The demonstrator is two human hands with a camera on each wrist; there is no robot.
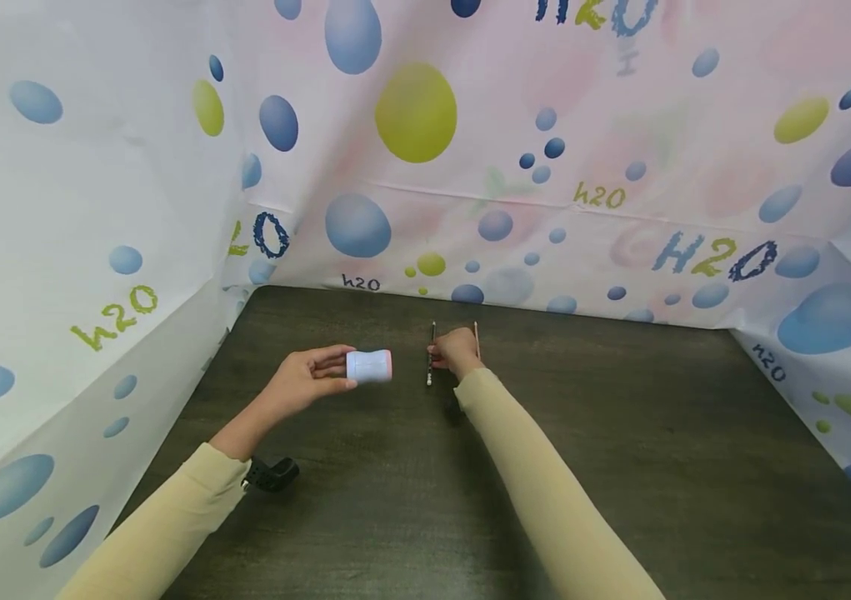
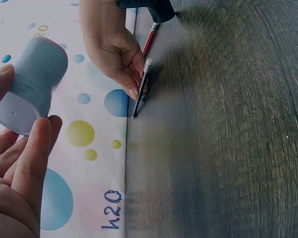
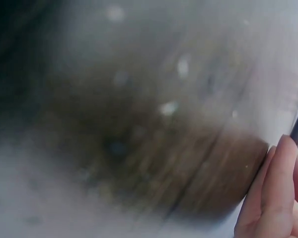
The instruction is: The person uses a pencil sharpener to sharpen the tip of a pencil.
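Note:
My left hand [image 1: 299, 380] holds a pale blue, waisted cup-like container [image 1: 368, 366] on its side above the table, between thumb and fingers. Its pink end faces right; the left wrist view shows the smooth pale end of the container [image 2: 21, 113] toward the palm. Farther right, my right hand [image 1: 457, 348] is low at the tabletop and pinches a black pencil [image 1: 429, 377] with a white eraser end. On the other side of that hand lies a second pencil [image 1: 477, 332], red and white in the left wrist view. The right wrist view is mostly blurred, with only some fingers [image 3: 275, 198] showing.
The dark wood-grain table [image 1: 665, 450] stretches around both hands. A white sheet printed with coloured drops [image 1: 415, 112] and "H2O" lettering rises behind the table and along both sides. Dark wrist-camera straps sit at both wrists.

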